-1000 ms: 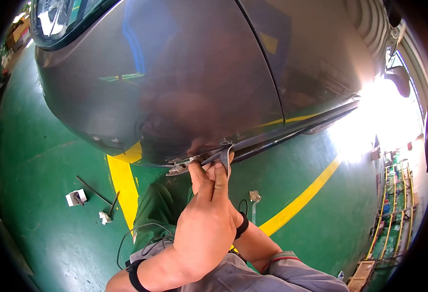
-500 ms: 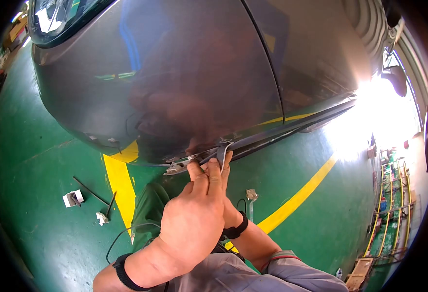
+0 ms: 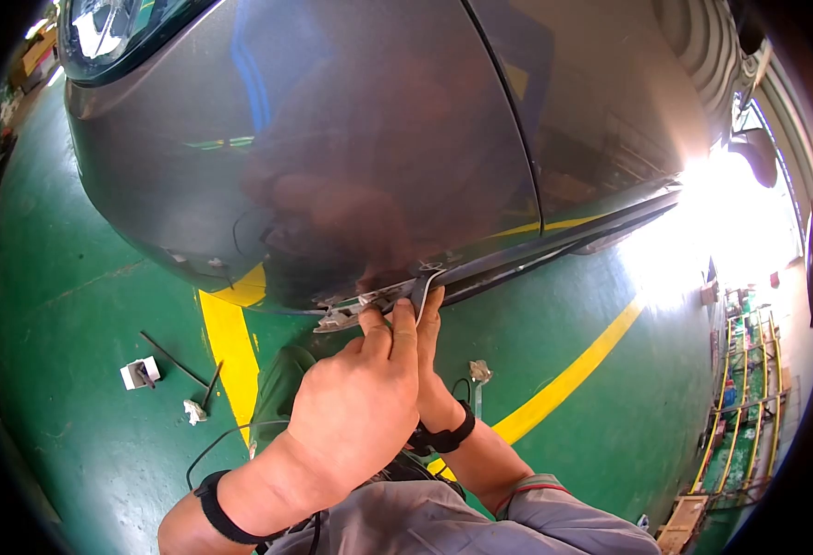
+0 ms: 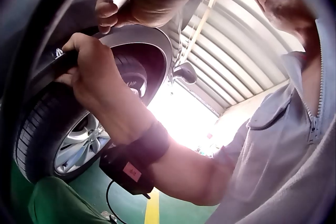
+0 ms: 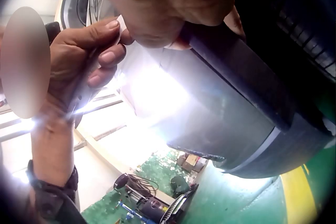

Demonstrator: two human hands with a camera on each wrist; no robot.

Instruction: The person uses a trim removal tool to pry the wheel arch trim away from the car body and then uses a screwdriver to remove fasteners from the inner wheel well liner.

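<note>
A grey car bumper point(image 3: 351, 139) fills the upper head view, with a dark trim strip point(image 3: 554, 242) along its lower edge. By the left end of the strip, a broken-looking pale bracket point(image 3: 337, 317) shows. My left hand point(image 3: 360, 398) is in front of my right hand point(image 3: 432, 370), both at the lower edge. In the right wrist view my left hand pinches a slim pale piece point(image 5: 122, 24) between thumb and fingers; I cannot tell what it is. My right hand point(image 4: 92, 71) grips the dark trim strip in the left wrist view. Near the fingertips is a white-edged bent end point(image 3: 422, 287).
On the green floor point(image 3: 101, 314) lie a small white box point(image 3: 140, 374), thin dark rods point(image 3: 175, 359) and a crumpled white scrap point(image 3: 195, 412). Another scrap point(image 3: 480, 372) lies right of the hands. A cable point(image 3: 204, 453) runs beside the knee. The wheel point(image 4: 50, 134) is close by.
My left hand and forearm have shifted left and slightly down. My right hand's fingers show more beside it. The bent strip end now overlaps the fingers less.
</note>
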